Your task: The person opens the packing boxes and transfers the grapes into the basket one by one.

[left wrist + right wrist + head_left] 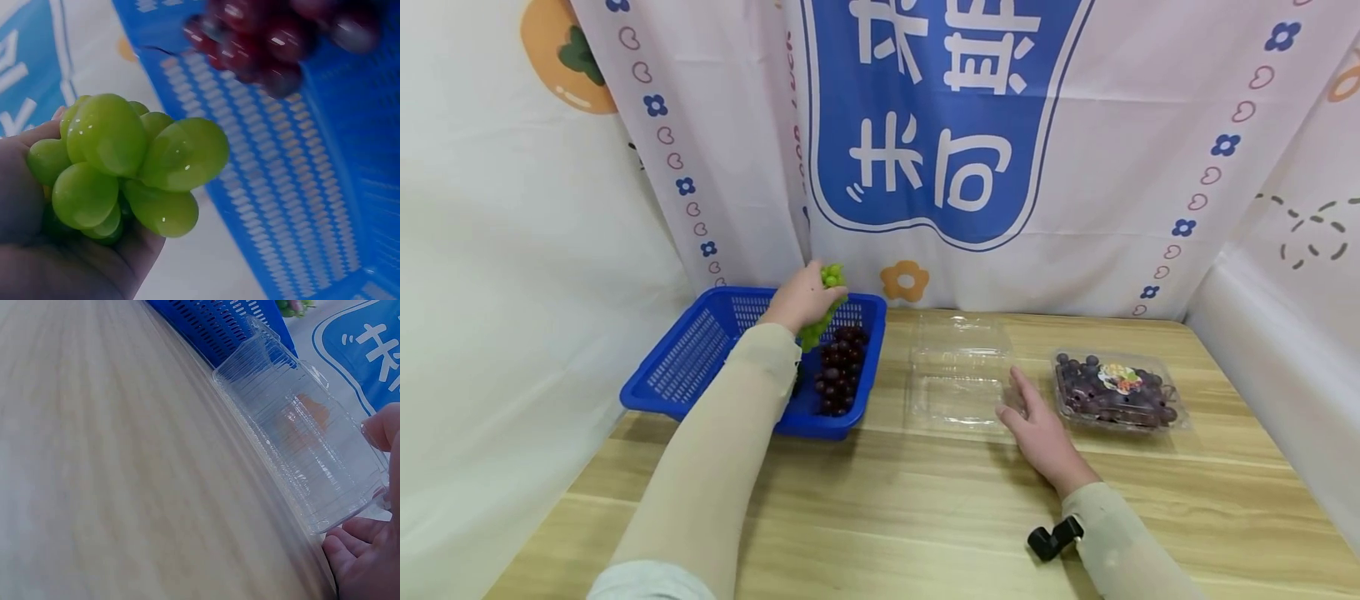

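Observation:
A bunch of green grapes (112,134) is held in my left hand (801,298), over the blue plastic basket (651,398). In the left wrist view the fingers and palm cup the bunch from behind and below. Dark red grapes (842,367) lie in the right part of the basket, apart from that hand. My right hand (1041,433) rests at the right end of a clear plastic clamshell box (958,396), which stands with its lid raised and no fruit inside. Its fingers are extended and spread beside the box's edge; whether they touch it is hard to tell.
Right of my right hand sits a closed clear box of dark grapes (1120,392) with a round fruit label on top. The wooden table (910,508) ends against a printed cloth backdrop (745,142). A black wrist camera (1055,538) is strapped to my right forearm.

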Demonstrator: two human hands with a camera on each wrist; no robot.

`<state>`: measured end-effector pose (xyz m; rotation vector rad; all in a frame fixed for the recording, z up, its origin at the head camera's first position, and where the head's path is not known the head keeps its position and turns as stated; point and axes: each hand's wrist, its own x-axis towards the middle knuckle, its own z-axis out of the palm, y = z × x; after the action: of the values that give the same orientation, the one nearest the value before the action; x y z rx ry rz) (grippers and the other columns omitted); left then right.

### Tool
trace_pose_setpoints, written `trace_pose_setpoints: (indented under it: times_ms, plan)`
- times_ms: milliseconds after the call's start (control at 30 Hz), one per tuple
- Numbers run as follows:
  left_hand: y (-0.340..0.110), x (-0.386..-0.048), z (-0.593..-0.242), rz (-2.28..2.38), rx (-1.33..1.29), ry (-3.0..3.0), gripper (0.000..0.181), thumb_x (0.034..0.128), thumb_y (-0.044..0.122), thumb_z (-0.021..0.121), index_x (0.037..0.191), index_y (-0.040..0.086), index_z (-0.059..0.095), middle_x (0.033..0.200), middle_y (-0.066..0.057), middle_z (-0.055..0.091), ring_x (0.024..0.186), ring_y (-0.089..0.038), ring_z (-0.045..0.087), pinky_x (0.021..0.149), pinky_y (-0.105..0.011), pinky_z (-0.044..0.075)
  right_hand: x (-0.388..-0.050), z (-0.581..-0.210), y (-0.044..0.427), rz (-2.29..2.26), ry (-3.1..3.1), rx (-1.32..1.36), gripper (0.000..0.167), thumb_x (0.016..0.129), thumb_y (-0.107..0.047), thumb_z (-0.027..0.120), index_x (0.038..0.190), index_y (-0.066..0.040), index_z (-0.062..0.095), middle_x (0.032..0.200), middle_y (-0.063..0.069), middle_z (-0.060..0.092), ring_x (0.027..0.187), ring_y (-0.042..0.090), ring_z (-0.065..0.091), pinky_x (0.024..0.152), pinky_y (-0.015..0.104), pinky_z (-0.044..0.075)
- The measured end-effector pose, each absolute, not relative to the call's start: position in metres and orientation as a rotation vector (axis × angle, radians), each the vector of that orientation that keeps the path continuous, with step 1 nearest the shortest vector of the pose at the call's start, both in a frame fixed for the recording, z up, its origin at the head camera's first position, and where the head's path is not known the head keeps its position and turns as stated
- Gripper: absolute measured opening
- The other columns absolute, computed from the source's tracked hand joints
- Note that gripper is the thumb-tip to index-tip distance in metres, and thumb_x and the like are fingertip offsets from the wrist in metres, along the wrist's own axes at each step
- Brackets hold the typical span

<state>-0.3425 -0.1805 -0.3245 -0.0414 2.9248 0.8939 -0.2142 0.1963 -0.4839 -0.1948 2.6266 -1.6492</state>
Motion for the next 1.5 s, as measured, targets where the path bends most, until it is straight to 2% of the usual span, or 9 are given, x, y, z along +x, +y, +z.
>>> trace_pose_setpoints:
  times_ms: [133,333,500,633,767,933,1067,1200,1500]
  plan:
    - [-0.194,-0.346,-0.335,0.906,-0.132,2.862,0.050,0.1023,0.044,0.057,0.137,0.011,0.043,0.113,-0.014,0.057,0.099,-0.033,0.057,0.081,-0.050,0.052,-0.214,-0.483,0.198,-1.651,2.627,-0.184,0.075,0.104,-0.036,0.055,0.164,-0.026,0.010,0.166,0.011,0.021,0.146,0.040,0.031,0.115,0.061,0.024]
    - [-0.211,-0.346,-0.353,0.784,-0.221,2.782,0.060,0.1026,0.039,0.056,0.147,0.004,0.038,0.124,-0.019,0.053,0.105,-0.035,0.055,0.090,-0.052,0.049,-0.214,-0.482,0.198,-1.654,2.626,-0.185,0.075,0.105,-0.035,0.055,0.164,-0.026,0.011,0.166,0.012,0.021,0.146,0.040,0.031,0.115,0.061,0.023]
    - [-0.217,-0.345,-0.365,0.662,-0.210,2.715,0.062,0.1013,0.036,0.059,0.147,-0.002,0.042,0.132,-0.023,0.053,0.113,-0.037,0.055,0.098,-0.055,0.046,-0.214,-0.482,0.197,-1.656,2.622,-0.189,0.076,0.104,-0.035,0.056,0.164,-0.027,0.011,0.166,0.012,0.019,0.146,0.041,0.031,0.115,0.061,0.023]
    - [-0.217,-0.344,-0.367,0.604,-0.147,2.711,0.071,0.1016,0.036,0.058,0.153,-0.006,0.032,0.145,-0.028,0.045,0.126,-0.042,0.050,0.104,-0.057,0.042,-0.214,-0.482,0.197,-1.663,2.613,-0.183,0.076,0.104,-0.035,0.056,0.164,-0.027,0.011,0.167,0.011,0.018,0.146,0.041,0.030,0.115,0.061,0.022]
    - [-0.215,-0.344,-0.367,0.605,-0.151,2.686,0.074,0.1021,0.037,0.057,0.155,-0.005,0.027,0.149,-0.028,0.041,0.129,-0.042,0.047,0.106,-0.058,0.040,-0.213,-0.482,0.197,-1.654,2.622,-0.178,0.076,0.104,-0.036,0.056,0.164,-0.027,0.011,0.167,0.011,0.018,0.146,0.041,0.030,0.115,0.062,0.022]
    - [-0.213,-0.343,-0.367,0.597,-0.134,2.652,0.070,0.1020,0.038,0.056,0.153,-0.003,0.033,0.149,-0.026,0.042,0.129,-0.041,0.048,0.107,-0.058,0.039,-0.214,-0.483,0.197,-1.645,2.625,-0.178,0.076,0.104,-0.036,0.056,0.164,-0.026,0.012,0.167,0.011,0.018,0.146,0.042,0.030,0.115,0.062,0.022]
    - [-0.211,-0.341,-0.368,0.575,-0.089,2.660,0.075,0.1028,0.040,0.053,0.157,-0.003,0.025,0.159,-0.027,0.029,0.141,-0.045,0.035,0.112,-0.061,0.030,-0.214,-0.482,0.196,-1.666,2.611,-0.188,0.076,0.104,-0.035,0.056,0.164,-0.023,0.011,0.167,0.012,0.017,0.146,0.041,0.029,0.116,0.059,0.022]
    - [-0.210,-0.339,-0.367,0.537,-0.053,2.646,0.076,0.1039,0.041,0.050,0.160,-0.001,0.020,0.162,-0.026,0.021,0.146,-0.047,0.025,0.115,-0.063,0.023,-0.214,-0.481,0.195,-1.674,2.610,-0.198,0.076,0.104,-0.034,0.056,0.164,-0.022,0.011,0.167,0.012,0.018,0.146,0.041,0.029,0.116,0.059,0.022]
    - [-0.198,-0.340,-0.354,0.444,-0.027,2.728,0.077,0.1029,0.042,0.052,0.162,0.005,0.019,0.162,-0.023,0.025,0.146,-0.046,0.026,0.113,-0.064,0.025,-0.214,-0.482,0.197,-1.703,2.636,-0.196,0.078,0.104,-0.048,0.051,0.164,-0.030,0.005,0.167,0.012,0.018,0.147,0.043,0.025,0.116,0.062,0.019]
